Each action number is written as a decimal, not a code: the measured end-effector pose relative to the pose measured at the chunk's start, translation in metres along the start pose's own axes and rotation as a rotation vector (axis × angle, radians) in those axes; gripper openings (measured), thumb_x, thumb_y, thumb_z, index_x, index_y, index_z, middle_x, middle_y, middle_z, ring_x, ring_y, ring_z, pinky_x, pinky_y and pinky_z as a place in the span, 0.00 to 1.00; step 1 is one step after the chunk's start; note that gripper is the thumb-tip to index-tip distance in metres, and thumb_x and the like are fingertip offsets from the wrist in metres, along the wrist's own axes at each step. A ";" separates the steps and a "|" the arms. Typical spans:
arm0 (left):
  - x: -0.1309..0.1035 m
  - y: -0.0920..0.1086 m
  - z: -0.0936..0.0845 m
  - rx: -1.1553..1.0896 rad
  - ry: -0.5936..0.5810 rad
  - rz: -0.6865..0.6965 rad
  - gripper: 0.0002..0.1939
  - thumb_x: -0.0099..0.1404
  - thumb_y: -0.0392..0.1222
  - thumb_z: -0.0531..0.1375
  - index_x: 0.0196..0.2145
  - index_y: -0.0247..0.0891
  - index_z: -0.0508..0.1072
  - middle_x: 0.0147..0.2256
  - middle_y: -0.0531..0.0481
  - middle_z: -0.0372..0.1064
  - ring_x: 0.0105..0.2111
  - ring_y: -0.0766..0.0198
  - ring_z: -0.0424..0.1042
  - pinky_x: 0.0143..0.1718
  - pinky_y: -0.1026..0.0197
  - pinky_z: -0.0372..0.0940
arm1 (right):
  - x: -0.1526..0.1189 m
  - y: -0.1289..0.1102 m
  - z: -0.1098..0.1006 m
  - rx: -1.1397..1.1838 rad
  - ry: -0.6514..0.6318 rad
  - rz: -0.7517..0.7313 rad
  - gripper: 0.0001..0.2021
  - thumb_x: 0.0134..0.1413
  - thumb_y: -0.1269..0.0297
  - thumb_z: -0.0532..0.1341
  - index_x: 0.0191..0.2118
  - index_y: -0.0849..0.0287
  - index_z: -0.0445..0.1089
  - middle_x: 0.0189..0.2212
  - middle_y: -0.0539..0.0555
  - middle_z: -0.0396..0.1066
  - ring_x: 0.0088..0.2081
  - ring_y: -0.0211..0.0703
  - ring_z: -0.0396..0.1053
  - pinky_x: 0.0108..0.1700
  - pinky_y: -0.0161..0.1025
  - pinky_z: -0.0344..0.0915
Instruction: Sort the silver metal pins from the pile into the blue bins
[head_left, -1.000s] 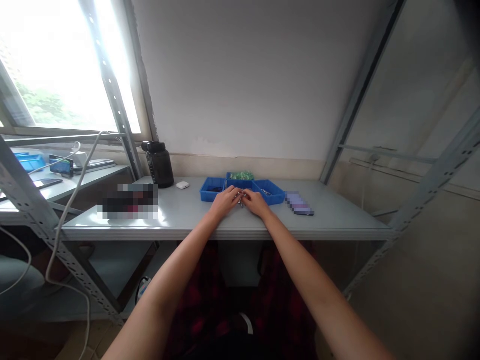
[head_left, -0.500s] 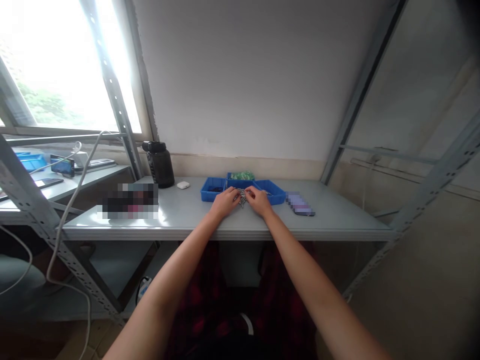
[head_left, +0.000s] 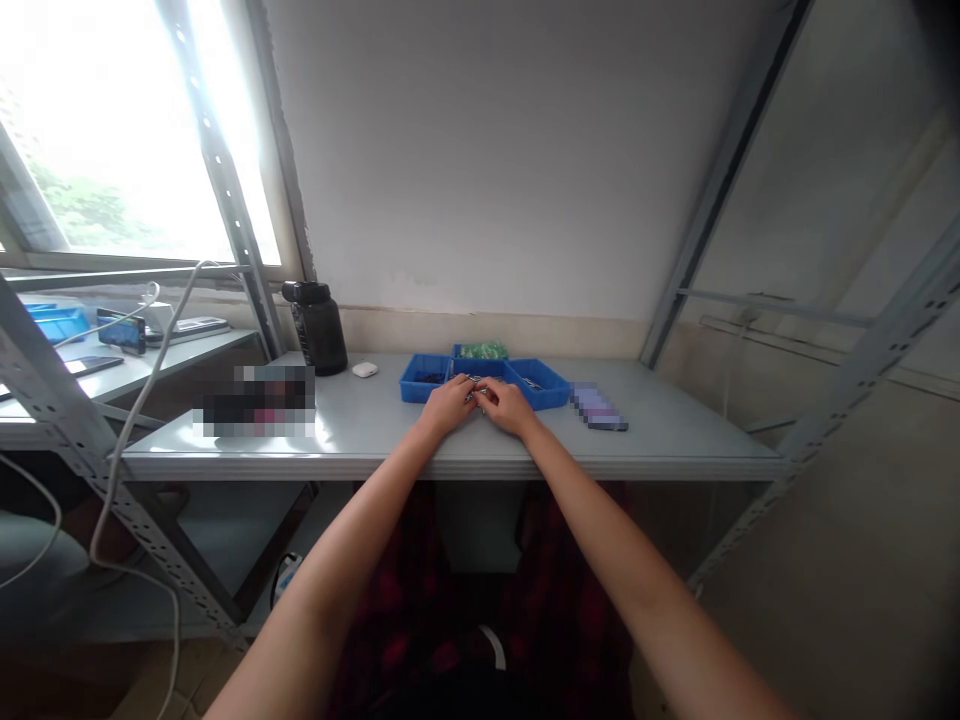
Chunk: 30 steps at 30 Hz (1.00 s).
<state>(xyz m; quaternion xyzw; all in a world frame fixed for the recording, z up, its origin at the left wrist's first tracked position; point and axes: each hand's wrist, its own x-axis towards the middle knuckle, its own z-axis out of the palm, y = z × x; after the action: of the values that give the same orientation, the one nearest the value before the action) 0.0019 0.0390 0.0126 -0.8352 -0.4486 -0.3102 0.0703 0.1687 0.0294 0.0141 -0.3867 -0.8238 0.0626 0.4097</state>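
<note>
A person's left hand (head_left: 448, 402) and right hand (head_left: 506, 403) touch small metal parts (head_left: 475, 394) between them; whether either grips one cannot be told. Blue trays (head_left: 553, 400) sit just beyond, a phone (head_left: 598, 407) to the right.

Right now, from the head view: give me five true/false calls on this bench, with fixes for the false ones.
1. The dark bottle stands upright. True.
2. The green pieces lie in the right blue bin. False: the green pieces lie in the back blue bin.
3. The left hand and right hand are at small metal parts. True.
4. The purplish phone lies left of both hands. False: the purplish phone lies to their right.
5. The white case sits between the bottle and the left blue bin. True.
</note>
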 end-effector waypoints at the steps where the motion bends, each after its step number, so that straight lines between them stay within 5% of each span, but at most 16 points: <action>1: 0.000 0.000 -0.001 -0.003 -0.005 -0.001 0.08 0.66 0.40 0.55 0.38 0.38 0.72 0.40 0.46 0.69 0.39 0.58 0.71 0.32 0.62 0.60 | 0.000 -0.001 0.000 -0.013 -0.015 -0.009 0.10 0.60 0.59 0.55 0.41 0.55 0.70 0.25 0.49 0.71 0.28 0.40 0.67 0.33 0.34 0.58; 19: -0.001 -0.002 0.001 0.030 0.028 0.042 0.05 0.65 0.40 0.55 0.37 0.39 0.70 0.38 0.48 0.68 0.38 0.60 0.70 0.29 0.63 0.58 | 0.001 0.001 0.002 -0.142 -0.100 -0.045 0.16 0.66 0.56 0.48 0.41 0.53 0.72 0.38 0.53 0.76 0.39 0.45 0.72 0.39 0.37 0.60; 26: 0.000 0.001 0.000 0.051 0.059 -0.008 0.10 0.68 0.45 0.53 0.38 0.40 0.71 0.38 0.48 0.67 0.38 0.60 0.70 0.29 0.62 0.58 | 0.000 0.003 -0.002 -0.127 0.130 0.043 0.16 0.65 0.55 0.48 0.41 0.54 0.70 0.31 0.52 0.75 0.34 0.44 0.72 0.36 0.35 0.58; 30: 0.000 0.001 0.001 0.059 0.076 -0.017 0.10 0.68 0.44 0.53 0.38 0.40 0.72 0.38 0.48 0.68 0.38 0.60 0.70 0.30 0.63 0.59 | 0.001 0.006 -0.002 -0.138 0.160 0.101 0.16 0.65 0.54 0.48 0.37 0.55 0.70 0.29 0.52 0.74 0.31 0.43 0.71 0.34 0.35 0.56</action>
<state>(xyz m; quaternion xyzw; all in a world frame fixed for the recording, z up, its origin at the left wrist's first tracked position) 0.0034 0.0389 0.0126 -0.8166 -0.4616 -0.3288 0.1090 0.1737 0.0343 0.0139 -0.4587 -0.7704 -0.0049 0.4427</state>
